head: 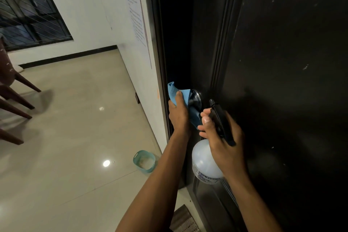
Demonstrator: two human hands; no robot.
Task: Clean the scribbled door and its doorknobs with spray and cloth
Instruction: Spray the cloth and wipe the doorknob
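A dark door (282, 62) fills the right half of the view, with small pale marks on its panel. Its round metal doorknob (195, 98) sits at the door's left edge. My left hand (178, 115) grips a blue cloth (185, 96) that is wrapped against the left side of the knob. My right hand (224, 137) holds a translucent white spray bottle (204, 160) by its black trigger head, nozzle pointing up toward the knob, just right of and below it.
A teal plastic basket (144, 161) stands on the glossy tiled floor by the white wall (105, 5). Brown chair legs (17, 100) reach in from the left. A barred window is at upper left. A doormat (185, 220) lies at the door's foot.
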